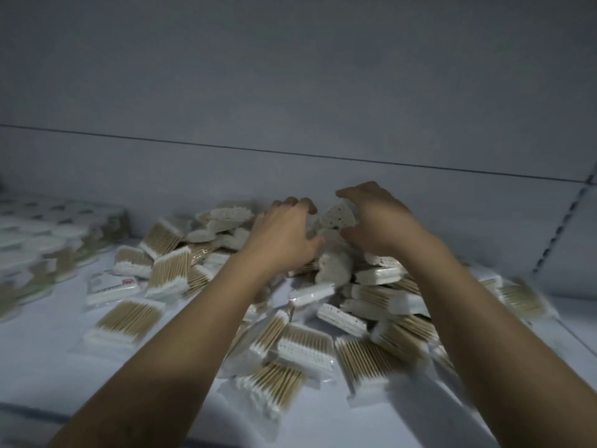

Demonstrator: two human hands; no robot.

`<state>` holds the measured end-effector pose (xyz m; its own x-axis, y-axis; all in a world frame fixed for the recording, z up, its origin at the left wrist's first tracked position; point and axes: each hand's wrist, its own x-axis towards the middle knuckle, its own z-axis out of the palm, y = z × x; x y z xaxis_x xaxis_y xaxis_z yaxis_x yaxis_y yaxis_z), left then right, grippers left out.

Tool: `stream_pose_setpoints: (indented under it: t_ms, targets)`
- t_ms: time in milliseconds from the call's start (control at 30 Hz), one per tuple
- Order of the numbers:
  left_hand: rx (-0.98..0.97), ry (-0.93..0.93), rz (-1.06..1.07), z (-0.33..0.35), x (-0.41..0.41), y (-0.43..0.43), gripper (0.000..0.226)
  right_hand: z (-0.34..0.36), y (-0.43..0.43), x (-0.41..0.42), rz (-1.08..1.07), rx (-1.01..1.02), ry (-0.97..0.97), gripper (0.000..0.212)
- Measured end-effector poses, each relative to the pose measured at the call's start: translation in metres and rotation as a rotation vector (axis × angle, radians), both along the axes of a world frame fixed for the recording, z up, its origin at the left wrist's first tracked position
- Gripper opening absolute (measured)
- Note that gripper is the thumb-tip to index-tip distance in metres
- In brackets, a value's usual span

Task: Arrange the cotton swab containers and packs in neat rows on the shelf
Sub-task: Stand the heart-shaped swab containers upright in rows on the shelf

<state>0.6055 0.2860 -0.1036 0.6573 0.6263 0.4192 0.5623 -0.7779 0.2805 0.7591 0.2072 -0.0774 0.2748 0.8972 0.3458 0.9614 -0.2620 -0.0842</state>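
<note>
A loose pile of cotton swab packs, clear bags of wooden-stick swabs with white tips, covers the middle of the white shelf. Both my arms reach to the back of the pile. My left hand curls its fingers and thumb around packs at the top of the heap. My right hand grips an upright pack, seen end-on, between its fingers and thumb. The two hands are close together with that pack between them. Round cotton swab containers stand in rows at the far left.
The grey back wall rises right behind the pile. A slotted shelf upright stands at the right. Single packs lie scattered left of the pile. The shelf's front edge runs below my forearms.
</note>
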Motion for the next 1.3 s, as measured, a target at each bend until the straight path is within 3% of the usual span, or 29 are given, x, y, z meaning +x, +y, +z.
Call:
stream_pose_setpoints:
  t_ms: [233,467,567,667,733,900,1100,1300]
  targets:
    - [-0.022,-0.027,0.079,0.004,-0.011,-0.005,0.055,-0.003,0.034,0.007,0.016,-0.139,-0.181,0.053]
    - [-0.051,-0.067,0.118,0.001,-0.033,-0.013,0.051,-0.002,0.034,0.020,0.000,-0.073,-0.073,0.045]
    - [-0.032,-0.123,0.117,0.001,-0.045,-0.016,0.051,0.011,0.025,0.016,0.004,0.130,0.150,0.044]
    - [-0.034,-0.208,0.106,0.004,-0.060,-0.017,0.056,0.026,0.016,-0.008,0.206,0.306,0.610,0.030]
    - [-0.038,-0.271,0.102,0.006,-0.072,-0.016,0.062,0.031,0.013,-0.031,0.361,0.275,0.857,0.029]
    - [-0.035,-0.385,0.128,0.007,-0.125,-0.011,0.061,0.032,0.025,-0.099,0.518,0.177,1.039,0.030]
    - [-0.077,-0.478,0.238,-0.015,-0.210,-0.004,0.045,0.015,0.050,-0.192,0.551,0.152,1.077,0.024]
    - [-0.093,-0.382,0.432,-0.047,-0.305,0.006,0.051,-0.031,0.070,-0.295,0.607,0.212,0.843,0.039]
